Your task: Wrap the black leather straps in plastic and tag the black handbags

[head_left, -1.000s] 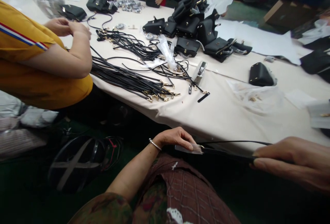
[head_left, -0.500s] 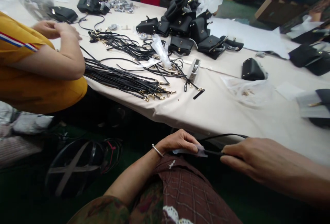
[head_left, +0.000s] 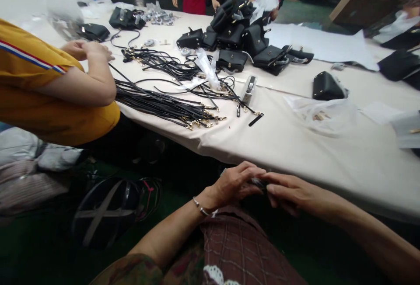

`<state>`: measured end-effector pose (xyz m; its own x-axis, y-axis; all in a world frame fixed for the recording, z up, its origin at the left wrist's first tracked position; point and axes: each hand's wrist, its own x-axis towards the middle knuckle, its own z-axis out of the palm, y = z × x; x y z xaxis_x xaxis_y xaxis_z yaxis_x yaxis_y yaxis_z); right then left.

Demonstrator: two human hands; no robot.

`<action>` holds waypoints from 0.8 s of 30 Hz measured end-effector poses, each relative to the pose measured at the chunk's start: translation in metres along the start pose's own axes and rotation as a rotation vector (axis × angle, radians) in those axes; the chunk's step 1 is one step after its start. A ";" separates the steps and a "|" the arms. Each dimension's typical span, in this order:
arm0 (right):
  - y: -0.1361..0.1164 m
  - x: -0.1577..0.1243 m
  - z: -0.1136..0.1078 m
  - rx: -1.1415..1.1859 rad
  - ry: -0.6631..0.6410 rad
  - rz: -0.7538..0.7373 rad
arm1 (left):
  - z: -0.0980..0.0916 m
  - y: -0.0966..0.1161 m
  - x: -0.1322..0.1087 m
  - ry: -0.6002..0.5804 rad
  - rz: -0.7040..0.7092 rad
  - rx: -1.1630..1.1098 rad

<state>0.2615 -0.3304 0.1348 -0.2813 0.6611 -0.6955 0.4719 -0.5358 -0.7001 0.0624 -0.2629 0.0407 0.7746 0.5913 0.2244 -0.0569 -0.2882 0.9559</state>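
A pale tabletop [head_left: 278, 140] slants across a dim room with a green floor [head_left: 303, 10]. On it lie black straps [head_left: 157, 101], heaped black bags [head_left: 231, 36] and a clear plastic bag [head_left: 341, 116]. A person in yellow [head_left: 72, 121] stands at left. Below the near edge, the left hand [head_left: 234, 184] and right hand [head_left: 288, 191] nearly meet around a mostly hidden dark item [head_left: 259, 183]; whether either grips it, I cannot tell.

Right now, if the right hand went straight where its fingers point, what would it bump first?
Most likely the left hand: the right hand touches or nearly touches it; depth is unclear.
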 end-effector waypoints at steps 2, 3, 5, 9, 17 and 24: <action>0.013 0.002 0.000 0.202 -0.073 -0.044 | -0.004 0.000 0.000 0.088 0.030 0.074; 0.018 0.002 0.001 0.263 -0.093 -0.066 | -0.006 0.000 0.000 0.112 0.025 0.079; 0.024 0.003 0.003 0.318 -0.103 -0.074 | -0.010 0.000 0.000 0.106 -0.021 0.027; 0.028 -0.001 0.006 0.083 0.031 -0.033 | -0.012 0.001 0.001 0.027 -0.256 -0.186; 0.042 -0.020 0.022 -1.073 0.530 -0.378 | 0.001 -0.020 0.007 -0.243 -0.705 -0.449; 0.039 -0.006 0.025 -0.562 0.492 -0.100 | 0.021 -0.007 0.010 -0.229 -0.487 -0.420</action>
<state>0.2606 -0.3684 0.1071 -0.0015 0.9213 -0.3888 0.8560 -0.1998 -0.4768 0.0836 -0.2714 0.0326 0.8852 0.3916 -0.2513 0.1280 0.3143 0.9406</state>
